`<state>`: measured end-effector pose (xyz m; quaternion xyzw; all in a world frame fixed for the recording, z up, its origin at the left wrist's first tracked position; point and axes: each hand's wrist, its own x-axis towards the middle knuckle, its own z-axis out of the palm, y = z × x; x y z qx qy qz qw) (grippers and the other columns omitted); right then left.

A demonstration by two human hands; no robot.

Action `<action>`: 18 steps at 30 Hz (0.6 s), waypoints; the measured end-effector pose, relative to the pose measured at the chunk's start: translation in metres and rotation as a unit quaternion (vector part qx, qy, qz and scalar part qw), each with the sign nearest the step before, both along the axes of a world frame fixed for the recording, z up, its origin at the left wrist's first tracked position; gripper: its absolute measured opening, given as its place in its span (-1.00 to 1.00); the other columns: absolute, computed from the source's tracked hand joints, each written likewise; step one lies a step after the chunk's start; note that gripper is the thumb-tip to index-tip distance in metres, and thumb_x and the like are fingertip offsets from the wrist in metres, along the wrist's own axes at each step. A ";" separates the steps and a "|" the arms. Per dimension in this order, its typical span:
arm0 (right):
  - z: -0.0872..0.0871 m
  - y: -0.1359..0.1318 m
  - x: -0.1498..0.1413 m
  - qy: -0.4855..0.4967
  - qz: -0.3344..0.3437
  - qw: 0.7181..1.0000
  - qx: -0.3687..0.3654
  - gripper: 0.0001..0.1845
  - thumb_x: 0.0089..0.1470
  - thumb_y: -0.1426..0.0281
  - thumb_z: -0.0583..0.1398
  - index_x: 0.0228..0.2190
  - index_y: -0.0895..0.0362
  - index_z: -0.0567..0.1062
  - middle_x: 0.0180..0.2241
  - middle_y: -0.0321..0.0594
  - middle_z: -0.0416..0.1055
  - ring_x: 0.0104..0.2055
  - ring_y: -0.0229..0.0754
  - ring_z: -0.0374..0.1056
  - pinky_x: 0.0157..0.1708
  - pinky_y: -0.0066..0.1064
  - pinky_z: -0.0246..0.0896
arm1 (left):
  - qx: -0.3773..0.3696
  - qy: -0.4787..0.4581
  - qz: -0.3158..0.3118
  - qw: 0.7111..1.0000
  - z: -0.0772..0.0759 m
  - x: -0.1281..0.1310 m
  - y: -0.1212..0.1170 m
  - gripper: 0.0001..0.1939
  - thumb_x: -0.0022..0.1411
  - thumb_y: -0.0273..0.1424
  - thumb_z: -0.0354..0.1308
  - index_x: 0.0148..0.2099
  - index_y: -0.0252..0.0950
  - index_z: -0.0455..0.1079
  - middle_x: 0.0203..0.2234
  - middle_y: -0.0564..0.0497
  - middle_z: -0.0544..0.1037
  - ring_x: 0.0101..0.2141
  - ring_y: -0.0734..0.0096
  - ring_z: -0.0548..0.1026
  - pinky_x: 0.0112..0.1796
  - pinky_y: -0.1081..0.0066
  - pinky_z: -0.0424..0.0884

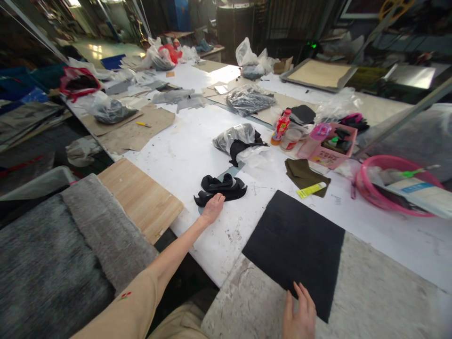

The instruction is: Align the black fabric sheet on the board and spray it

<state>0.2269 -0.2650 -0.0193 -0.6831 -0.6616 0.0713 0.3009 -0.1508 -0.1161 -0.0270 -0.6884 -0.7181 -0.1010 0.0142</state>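
Plainly, printing on one bottle (pixel 280 128), one yellow tube (pixel 311 190) and one pink box (pixel 328 157), right of centre, is too small to read. Mid-frame, the left hand (pixel 213 208) bunches its fingers at one black bundle (pixel 231 193); I cannot tell whether it grips. Lower right, the right hand (pixel 300 311), fingers parted, grasping nothing, meets one black sheet's (pixel 296 240) bottom edge.

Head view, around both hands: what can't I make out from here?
- Left hand: its grip on the black fabric bundle; the back of the hand hides it in the head view.
- Right hand: its wrist; the head view's bottom edge cuts it off.
- Yellow tube: its print, too small in the head view.
- Pink basin: its bottom, hidden in the head view by the contents.
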 end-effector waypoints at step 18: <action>0.006 -0.010 0.000 0.082 -0.019 0.994 -0.066 -0.41 0.20 0.01 -0.04 -0.11 0.21 0.48 -0.12 0.05 0.46 -0.11 0.10 0.39 -0.11 -0.10 0.28 | -0.083 -0.081 0.013 0.993 0.029 -0.007 0.024 -0.73 0.22 -0.65 -0.09 -0.17 -0.42 0.40 -0.25 -0.21 0.49 -0.16 0.15 0.45 -0.16 0.25 0.39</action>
